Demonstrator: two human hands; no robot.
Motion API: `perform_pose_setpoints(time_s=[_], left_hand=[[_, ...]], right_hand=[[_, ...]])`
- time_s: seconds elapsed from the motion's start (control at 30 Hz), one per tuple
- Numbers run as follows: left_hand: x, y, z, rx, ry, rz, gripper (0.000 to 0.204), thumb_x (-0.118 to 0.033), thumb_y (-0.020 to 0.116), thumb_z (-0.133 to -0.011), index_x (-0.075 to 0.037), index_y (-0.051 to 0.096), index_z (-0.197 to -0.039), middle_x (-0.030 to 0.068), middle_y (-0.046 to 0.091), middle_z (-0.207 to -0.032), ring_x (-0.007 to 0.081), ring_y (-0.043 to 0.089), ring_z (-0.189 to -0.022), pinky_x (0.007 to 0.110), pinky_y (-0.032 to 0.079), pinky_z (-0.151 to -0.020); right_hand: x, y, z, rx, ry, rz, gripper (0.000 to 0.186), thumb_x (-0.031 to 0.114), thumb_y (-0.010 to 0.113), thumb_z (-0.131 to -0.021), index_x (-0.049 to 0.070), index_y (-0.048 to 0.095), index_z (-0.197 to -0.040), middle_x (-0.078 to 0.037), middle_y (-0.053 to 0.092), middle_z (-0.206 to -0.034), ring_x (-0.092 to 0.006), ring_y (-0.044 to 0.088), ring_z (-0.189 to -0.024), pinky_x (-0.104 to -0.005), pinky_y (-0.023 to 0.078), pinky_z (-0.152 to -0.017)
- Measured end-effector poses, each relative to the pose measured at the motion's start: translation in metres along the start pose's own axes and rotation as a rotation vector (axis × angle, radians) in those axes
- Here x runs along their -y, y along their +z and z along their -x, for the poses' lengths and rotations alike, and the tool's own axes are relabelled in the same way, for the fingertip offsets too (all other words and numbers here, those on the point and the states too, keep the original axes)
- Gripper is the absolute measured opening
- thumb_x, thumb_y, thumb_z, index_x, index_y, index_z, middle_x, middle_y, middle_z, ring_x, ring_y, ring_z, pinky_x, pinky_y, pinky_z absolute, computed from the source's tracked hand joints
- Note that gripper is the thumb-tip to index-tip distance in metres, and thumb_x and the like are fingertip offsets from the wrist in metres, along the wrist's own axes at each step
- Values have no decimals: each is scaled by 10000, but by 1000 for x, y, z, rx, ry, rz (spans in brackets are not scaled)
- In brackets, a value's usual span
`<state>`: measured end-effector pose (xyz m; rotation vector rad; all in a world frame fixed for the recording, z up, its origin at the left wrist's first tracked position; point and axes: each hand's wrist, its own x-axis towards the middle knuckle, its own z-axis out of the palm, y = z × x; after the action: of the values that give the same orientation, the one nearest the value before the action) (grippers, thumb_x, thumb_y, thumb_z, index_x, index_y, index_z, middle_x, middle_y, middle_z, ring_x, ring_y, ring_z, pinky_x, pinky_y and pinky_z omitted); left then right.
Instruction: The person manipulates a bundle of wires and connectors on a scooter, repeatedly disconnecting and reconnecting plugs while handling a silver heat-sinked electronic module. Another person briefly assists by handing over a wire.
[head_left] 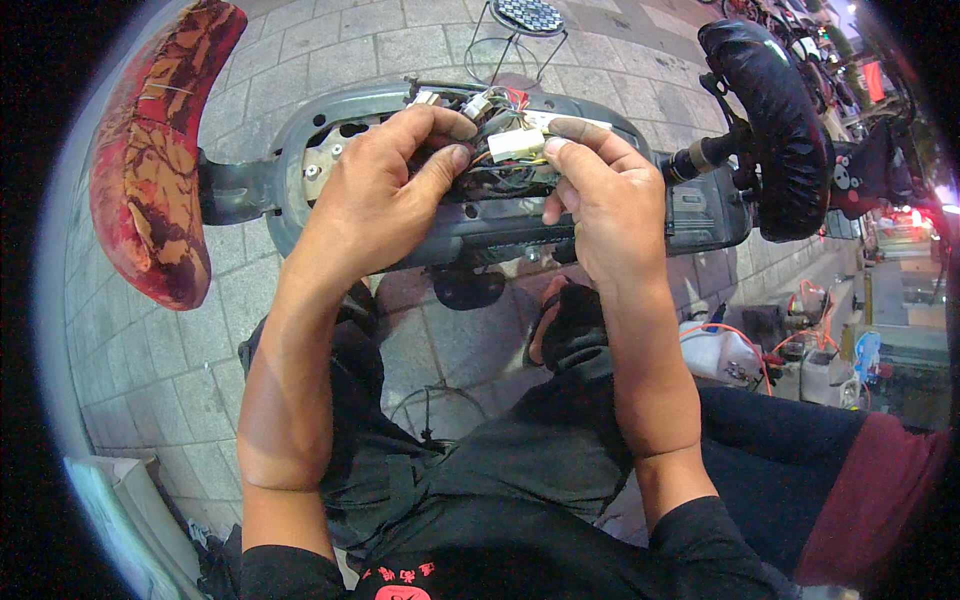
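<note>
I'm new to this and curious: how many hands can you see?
2: the left hand at the left of the wiring, and the right hand at the pale connector. Others may be hidden.

Soft, even light leaves the paving point(230, 330) pale and lays sheen on the black cover point(790, 130) at upper right, while the trousers point(480, 500) at lower centre sink into near-black with little detail. A red light point(912, 219) glares at the right edge. Both the left hand point(385, 190) and right hand point(612, 195) look fairly sharp; toward the rim, edges bend, a bluish haze veils the left, and corners go black.
</note>
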<state>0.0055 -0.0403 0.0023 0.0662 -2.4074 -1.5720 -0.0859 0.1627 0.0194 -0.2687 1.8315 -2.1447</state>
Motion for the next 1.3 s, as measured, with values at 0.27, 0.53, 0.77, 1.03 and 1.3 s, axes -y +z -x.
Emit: perform_pose_setpoints(time_s=[0.27, 0.53, 0.77, 1.03, 1.3], left_hand=[[3, 4, 0, -40, 83, -23, 143, -97, 714, -1041, 18, 719, -1124, 152, 759, -924, 225, 732, -851, 378, 574, -811], [-8, 3, 1, -17, 37, -131, 152, -95, 714, -1007, 11, 718, -1115, 125, 757, -956, 205, 720, -904, 359, 573, -832], [-1, 9, 5, -74, 83, -82, 156, -53, 739, -964, 20, 728, -1101, 204, 764, -954, 314, 765, -885, 401, 588, -821], [2, 5, 6, -24, 129, -144, 232, -48, 768, -998, -2, 732, -1222, 74, 775, -1075, 154, 723, -996, 326, 583, -894], [3, 9, 2, -39, 224, -138, 340, -148, 837, -983, -14, 748, -1283, 151, 768, -1099, 292, 745, -992, 384, 586, -879]], right_hand=[[1, -8, -3, 87, 134, -107, 223, 53, 718, -1027, -27, 757, -1231, 10, 670, -876, -36, 492, -609, -265, 444, -513], [-14, -17, -3, 127, 21, -61, 260, 43, 697, -1037, -26, 763, -1279, 16, 663, -886, -53, 522, -647, -267, 474, -597], [-14, -4, 13, 272, -153, 361, 391, 160, 796, -1046, -19, 732, -1388, -25, 762, -1078, -48, 633, -798, -215, 501, -688], [-10, -11, 8, 326, -24, 68, 434, 5, 725, -1032, -66, 640, -1451, -101, 760, -1241, -127, 709, -1119, -278, 580, -952], [-8, -2, 14, 403, -83, 18, 547, -47, 671, -1022, -79, 539, -1552, -122, 696, -1373, -164, 663, -1276, -317, 531, -1100]])
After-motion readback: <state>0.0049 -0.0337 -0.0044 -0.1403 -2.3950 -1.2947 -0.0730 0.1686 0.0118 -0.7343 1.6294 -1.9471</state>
